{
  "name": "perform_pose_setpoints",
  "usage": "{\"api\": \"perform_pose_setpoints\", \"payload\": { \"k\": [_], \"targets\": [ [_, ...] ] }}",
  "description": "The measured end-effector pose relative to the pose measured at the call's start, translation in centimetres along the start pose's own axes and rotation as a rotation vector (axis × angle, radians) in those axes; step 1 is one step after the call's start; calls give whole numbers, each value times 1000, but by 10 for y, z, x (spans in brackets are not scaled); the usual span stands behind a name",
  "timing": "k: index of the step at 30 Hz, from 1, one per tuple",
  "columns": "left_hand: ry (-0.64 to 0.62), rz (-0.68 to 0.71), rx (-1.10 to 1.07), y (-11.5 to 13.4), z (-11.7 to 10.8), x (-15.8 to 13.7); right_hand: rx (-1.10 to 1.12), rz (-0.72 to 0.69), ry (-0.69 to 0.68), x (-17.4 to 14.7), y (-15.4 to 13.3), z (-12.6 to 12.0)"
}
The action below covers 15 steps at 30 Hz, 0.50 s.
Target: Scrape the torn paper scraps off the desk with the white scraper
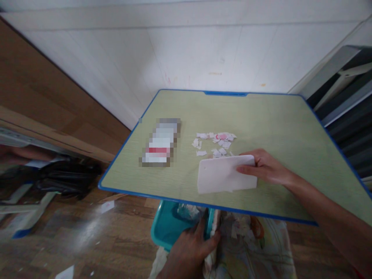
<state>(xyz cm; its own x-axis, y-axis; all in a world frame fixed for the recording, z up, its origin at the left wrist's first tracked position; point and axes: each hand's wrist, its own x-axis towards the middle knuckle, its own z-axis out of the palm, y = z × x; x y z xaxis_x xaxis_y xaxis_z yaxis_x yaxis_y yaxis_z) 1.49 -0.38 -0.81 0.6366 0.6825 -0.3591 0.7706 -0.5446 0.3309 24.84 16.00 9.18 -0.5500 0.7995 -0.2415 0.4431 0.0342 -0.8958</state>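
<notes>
My right hand pinches the right end of a white rounded-corner card between thumb and fingers. The card is tilted up over the table's near half and has a small mark near its upper left corner. Just behind it lies a scatter of torn paper scraps, some with pink print; the card hides part of them. Below the table's front edge, my left hand grips the right rim of a teal plastic bin. Crumpled pale material shows inside that bin.
The pale green table has a blue edge and stands against a white wall. A blurred-out flat object lies on its left. Patterned cloth with scraps is below the front edge. Paper pieces dot the wooden floor. Cardboard leans at left.
</notes>
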Motion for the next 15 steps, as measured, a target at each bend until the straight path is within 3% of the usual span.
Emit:
{"api": "perform_pose_setpoints", "payload": {
  "k": [5,10,15],
  "targets": [
    [-1,-18,9,2,-1,-1,80,17,26,-1,1,5],
    [29,-24,-5,3,0,-1,162,72,152,-4,2,-7],
    [18,-34,2,4,1,-1,135,88,106,-2,3,-5]
  ]
}}
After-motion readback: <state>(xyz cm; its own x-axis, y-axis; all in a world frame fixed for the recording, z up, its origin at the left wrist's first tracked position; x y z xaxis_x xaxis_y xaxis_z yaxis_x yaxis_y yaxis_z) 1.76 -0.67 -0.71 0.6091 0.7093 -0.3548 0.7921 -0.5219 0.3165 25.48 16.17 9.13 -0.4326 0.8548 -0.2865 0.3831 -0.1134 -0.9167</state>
